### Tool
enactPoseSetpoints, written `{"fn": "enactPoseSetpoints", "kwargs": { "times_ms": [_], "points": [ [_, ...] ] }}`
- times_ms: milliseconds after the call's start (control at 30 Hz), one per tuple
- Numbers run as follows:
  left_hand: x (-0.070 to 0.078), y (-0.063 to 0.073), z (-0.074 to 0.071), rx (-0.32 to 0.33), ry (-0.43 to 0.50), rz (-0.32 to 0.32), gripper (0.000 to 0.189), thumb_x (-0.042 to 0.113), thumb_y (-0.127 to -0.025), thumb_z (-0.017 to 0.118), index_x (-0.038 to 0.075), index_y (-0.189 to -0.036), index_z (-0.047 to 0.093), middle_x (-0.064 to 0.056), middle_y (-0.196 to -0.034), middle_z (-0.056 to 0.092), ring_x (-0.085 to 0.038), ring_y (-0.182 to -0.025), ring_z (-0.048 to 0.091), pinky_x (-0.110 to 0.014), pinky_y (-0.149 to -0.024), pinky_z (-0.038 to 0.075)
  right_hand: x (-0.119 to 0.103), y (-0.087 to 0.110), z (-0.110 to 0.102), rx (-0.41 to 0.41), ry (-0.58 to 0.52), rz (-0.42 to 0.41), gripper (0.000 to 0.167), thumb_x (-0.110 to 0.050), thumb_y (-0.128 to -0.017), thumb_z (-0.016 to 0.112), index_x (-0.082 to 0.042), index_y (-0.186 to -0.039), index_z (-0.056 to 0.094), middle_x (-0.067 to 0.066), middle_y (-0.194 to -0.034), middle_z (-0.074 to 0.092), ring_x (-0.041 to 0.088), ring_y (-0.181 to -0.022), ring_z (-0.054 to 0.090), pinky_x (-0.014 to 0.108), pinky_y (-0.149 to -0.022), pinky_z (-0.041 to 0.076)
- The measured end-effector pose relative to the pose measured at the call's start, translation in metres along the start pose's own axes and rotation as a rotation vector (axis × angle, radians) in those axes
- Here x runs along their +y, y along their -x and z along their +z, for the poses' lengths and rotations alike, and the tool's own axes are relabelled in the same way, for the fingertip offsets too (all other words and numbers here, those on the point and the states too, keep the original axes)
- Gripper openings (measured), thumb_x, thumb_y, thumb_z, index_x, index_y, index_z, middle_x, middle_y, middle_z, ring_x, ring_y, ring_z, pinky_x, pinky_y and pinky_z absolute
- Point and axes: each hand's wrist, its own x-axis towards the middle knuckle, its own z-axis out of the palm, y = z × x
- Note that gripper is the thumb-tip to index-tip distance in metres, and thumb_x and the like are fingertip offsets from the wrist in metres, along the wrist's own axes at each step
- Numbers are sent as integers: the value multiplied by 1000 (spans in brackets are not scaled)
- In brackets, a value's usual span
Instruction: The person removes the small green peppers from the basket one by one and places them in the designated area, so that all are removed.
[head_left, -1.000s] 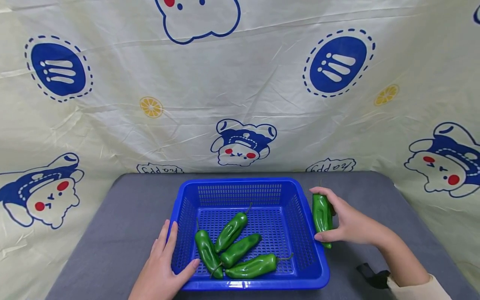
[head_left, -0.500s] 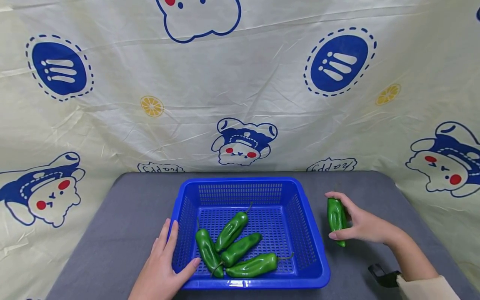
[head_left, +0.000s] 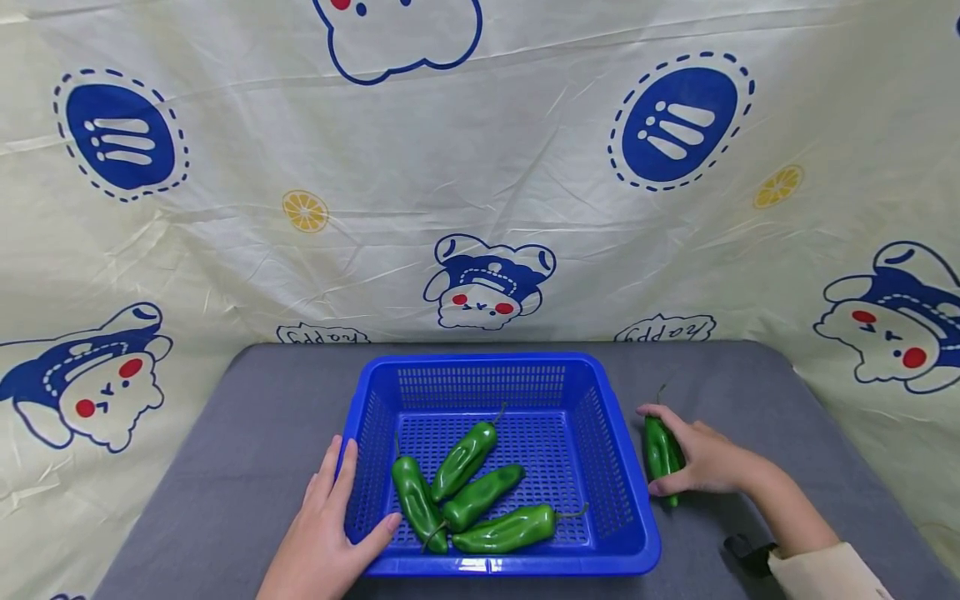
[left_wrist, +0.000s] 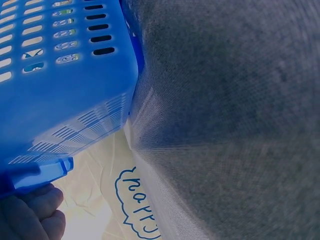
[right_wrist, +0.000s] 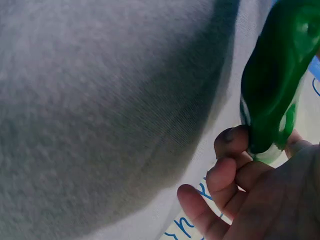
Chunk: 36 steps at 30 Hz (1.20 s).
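Observation:
A blue plastic basket [head_left: 390,567] stands on the table, with several green peppers inside, one of them at its left side [head_left: 418,508]. My left hand [head_left: 318,533] holds the basket's front left corner, fingers along the left rim and thumb over the front part. To the right of the basket, my right hand [head_left: 701,458] grips another green pepper [head_left: 660,450] between thumb and fingers, stem pointing away from me. In the right wrist view this pepper [right_wrist: 280,75] hangs over the grey cloth, its stem end between the fingers.
Grey cloth covers the table [head_left: 247,450]. A pale printed curtain [head_left: 480,167] hangs behind and along both sides. A black strap [head_left: 746,554] is at my right wrist, by the cream sleeve [head_left: 825,575].
My right hand first moves the pepper rightward from the basket's right rim, then slightly back left and nearer to me. My left hand and the peppers in the basket keep their places.

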Motion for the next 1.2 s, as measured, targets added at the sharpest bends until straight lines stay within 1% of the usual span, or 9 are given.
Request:
{"fn": "enactPoseSetpoints", "kwargs": {
  "times_ms": [133, 300, 467, 633, 733, 867, 933, 1067, 1200],
  "points": [
    [-1, 0, 0, -18, 0, -12, 102, 69, -86, 59, 12, -160, 18, -13, -168, 8, -55, -143, 27, -73, -102, 36, -1, 1, 4, -13, 51, 51, 108, -43, -66, 89, -22, -151, 26, 10, -92, 55, 23, -82, 49, 33, -64, 40],
    [-1, 0, -1, -34, 1, -19, 103, 71, -86, 58, 13, -160, 16, -12, -168, 6, -55, -144, 26, -74, -102, 36, -3, 3, 6, 7, 116, 45, 110, -46, -65, 88, -20, -152, 26, 6, -89, 57, 21, -78, 48, 33, -64, 38],
    [-1, 0, -1, -26, 7, -10, 102, 70, -86, 58, 13, -160, 17, -13, -168, 7, -54, -144, 25, -73, -103, 35, -7, 5, 4, 4, 211, 109, 114, -58, -67, 83, -22, -155, 22, 12, -109, 62, 22, -86, 52, 36, -67, 41],
    [0, 0, 0, -14, 14, -3, 102, 69, -86, 59, 12, -160, 18, -13, -168, 8, -53, -145, 26, -73, -103, 35, -10, 11, -2, 35, 307, 143, 119, -73, -64, 77, -24, -157, 20, 20, -121, 58, 33, -99, 56, 46, -70, 47],
    [1, 0, 0, -10, 16, 2, 102, 69, -86, 59, 12, -160, 18, -12, -168, 8, -52, -145, 25, -73, -104, 35, -13, 15, -7, 83, 306, 116, 120, -78, -63, 74, -23, -157, 22, 19, -126, 57, 39, -107, 56, 53, -74, 50],
    [0, 0, 0, 1, 16, 9, 102, 69, -86, 59, 12, -160, 18, -13, -168, 8, -53, -144, 26, -73, -104, 35, -20, 18, -20, 152, 247, 45, 115, -72, -68, 75, -18, -156, 25, 20, -127, 58, 44, -115, 54, 61, -79, 49],
    [0, 1, 0, 15, 21, 17, 101, 67, -87, 60, 12, -160, 19, -13, -168, 9, -53, -144, 27, -73, -103, 35, -24, 18, -27, 183, 221, 9, 111, -68, -72, 76, -16, -157, 26, 20, -127, 58, 44, -116, 54, 62, -80, 48],
    [-2, 2, 2, 51, 28, 41, 98, 63, -87, 63, 10, -159, 22, -13, -167, 12, -55, -142, 29, -72, -103, 36, -33, 15, -40, 235, 187, -69, 106, -60, -76, 77, -16, -157, 25, 20, -125, 58, 39, -112, 56, 56, -80, 50],
    [-3, 2, 2, 44, 21, 38, 99, 65, -87, 62, 10, -159, 21, -14, -167, 11, -54, -143, 28, -73, -102, 36, -46, 11, -50, 253, 158, -132, 103, -55, -80, 77, -17, -158, 23, 17, -124, 57, 33, -105, 59, 50, -78, 51]
  ]
}}
